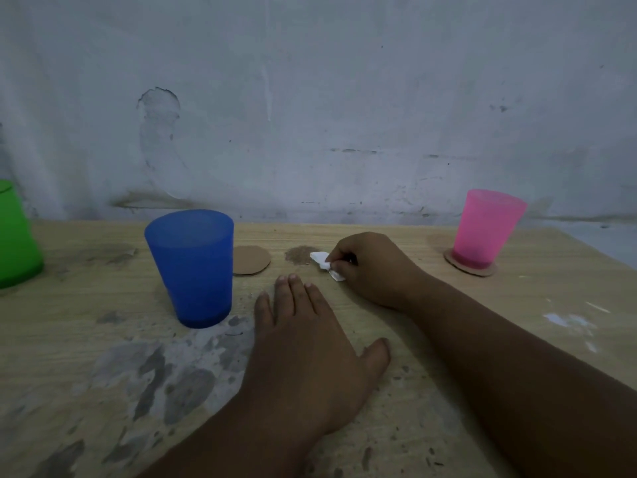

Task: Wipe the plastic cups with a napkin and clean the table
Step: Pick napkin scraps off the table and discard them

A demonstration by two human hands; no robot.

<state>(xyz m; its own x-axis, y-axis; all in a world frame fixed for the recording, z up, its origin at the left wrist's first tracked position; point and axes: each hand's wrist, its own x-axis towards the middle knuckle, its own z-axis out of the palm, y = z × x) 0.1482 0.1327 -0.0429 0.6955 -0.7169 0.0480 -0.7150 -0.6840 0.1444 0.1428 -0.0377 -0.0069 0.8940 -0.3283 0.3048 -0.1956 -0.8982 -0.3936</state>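
I judge cleaning barely begun: my right hand pinches the crumpled white paper napkin just right of a brown powdery patch on the worn wooden table, my left hand lies flat and empty nearer, and whether the blue plastic cup, pink plastic cup and green plastic cup are wiped I cannot tell.

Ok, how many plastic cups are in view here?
3: green cup cut off at the left edge, blue cup left of centre, pink cup at right on a cardboard disc. Others may be off-frame.
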